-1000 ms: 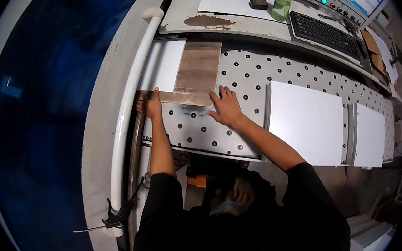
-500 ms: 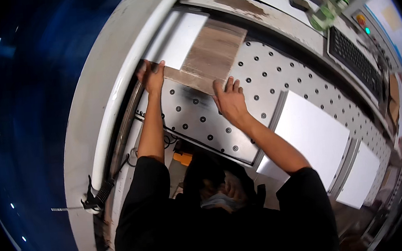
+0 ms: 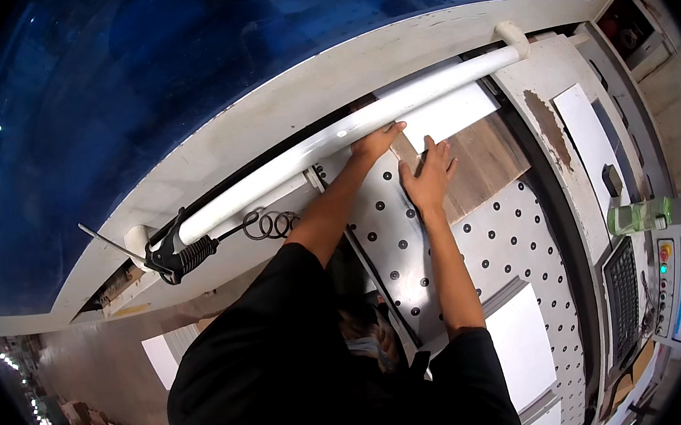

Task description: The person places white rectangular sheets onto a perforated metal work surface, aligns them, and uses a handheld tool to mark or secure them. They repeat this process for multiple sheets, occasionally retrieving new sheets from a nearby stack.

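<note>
On the dotted metal table (image 3: 513, 238), a brown wood-grain board (image 3: 486, 159) lies against a white board (image 3: 453, 113). A narrow brown strip (image 3: 406, 155) runs along their near ends. My left hand (image 3: 376, 142) reaches to the strip's far-left end beside the white rail, thumb stretched out; the rail partly hides its fingers. Flat and with fingers spread, my right hand (image 3: 430, 176) rests at the strip and the edge of the brown board. Neither hand has anything lifted.
The white rail (image 3: 349, 127) crosses close above the boards, with a black handle (image 3: 178, 251) and coiled cable (image 3: 270, 223) at its left. White panels (image 3: 522, 342) are stacked on the table at lower right. Beyond stand a keyboard (image 3: 623, 293), green bottle (image 3: 639, 217) and control panel (image 3: 666, 281).
My view has turned toward the rail. The right hand has slid along the strip from the brown board's corner and is now close to the left hand.
</note>
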`<state>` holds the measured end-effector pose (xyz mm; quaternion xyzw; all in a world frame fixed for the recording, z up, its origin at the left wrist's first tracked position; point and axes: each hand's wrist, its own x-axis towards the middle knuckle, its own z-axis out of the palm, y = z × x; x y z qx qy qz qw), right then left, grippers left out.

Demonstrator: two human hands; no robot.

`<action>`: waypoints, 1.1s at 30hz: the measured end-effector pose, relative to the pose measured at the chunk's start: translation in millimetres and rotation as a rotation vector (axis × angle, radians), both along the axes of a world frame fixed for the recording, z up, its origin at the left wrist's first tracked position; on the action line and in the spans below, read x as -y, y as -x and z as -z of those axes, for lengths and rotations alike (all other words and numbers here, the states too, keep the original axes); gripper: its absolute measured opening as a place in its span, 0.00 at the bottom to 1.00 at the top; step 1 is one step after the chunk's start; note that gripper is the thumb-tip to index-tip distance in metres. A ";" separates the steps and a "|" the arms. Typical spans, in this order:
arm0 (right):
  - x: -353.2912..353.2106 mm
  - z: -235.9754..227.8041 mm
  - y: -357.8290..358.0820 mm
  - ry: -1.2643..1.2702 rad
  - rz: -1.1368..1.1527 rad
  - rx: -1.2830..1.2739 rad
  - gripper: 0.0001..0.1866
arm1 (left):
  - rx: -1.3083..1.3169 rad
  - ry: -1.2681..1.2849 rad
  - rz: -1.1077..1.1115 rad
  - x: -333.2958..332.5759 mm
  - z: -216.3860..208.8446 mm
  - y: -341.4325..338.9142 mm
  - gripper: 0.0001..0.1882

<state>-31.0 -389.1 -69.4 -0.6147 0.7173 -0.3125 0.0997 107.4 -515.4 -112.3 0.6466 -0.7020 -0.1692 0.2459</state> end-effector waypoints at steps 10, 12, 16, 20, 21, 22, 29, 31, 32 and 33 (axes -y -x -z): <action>7.8 1.7 -0.8 0.076 -0.009 -0.034 0.39 | -0.040 0.039 -0.016 11.4 7.0 -5.1 0.48; 7.7 11.6 6.3 0.105 0.024 -0.044 0.38 | -0.065 -0.017 0.015 6.3 -3.8 2.9 0.51; 8.4 10.9 4.3 0.096 0.050 -0.045 0.37 | 0.023 -0.098 0.014 6.0 -14.6 0.6 0.54; 6.8 9.2 2.9 0.063 0.064 -0.027 0.37 | 0.036 -0.111 0.002 9.3 -8.4 -0.9 0.54; 6.7 7.4 -0.7 0.046 0.052 -0.026 0.37 | 0.058 0.064 0.016 13.2 5.1 -7.8 0.54; 5.7 6.1 -2.5 0.079 0.074 -0.025 0.33 | 0.081 0.108 0.019 17.9 10.1 -9.9 0.54; -74.1 23.9 -47.0 0.280 0.272 0.067 0.26 | 0.133 0.051 0.129 27.1 18.2 -6.6 0.56; -135.5 18.6 -77.7 0.213 0.172 0.034 0.25 | 0.116 0.038 0.132 29.0 15.0 -8.9 0.57; -167.6 17.8 -90.1 0.179 0.109 0.021 0.25 | 0.122 0.023 0.124 31.0 13.2 -7.7 0.59; -199.8 15.2 -104.0 0.150 0.033 0.013 0.25 | 0.148 0.031 0.128 36.9 12.0 -16.0 0.60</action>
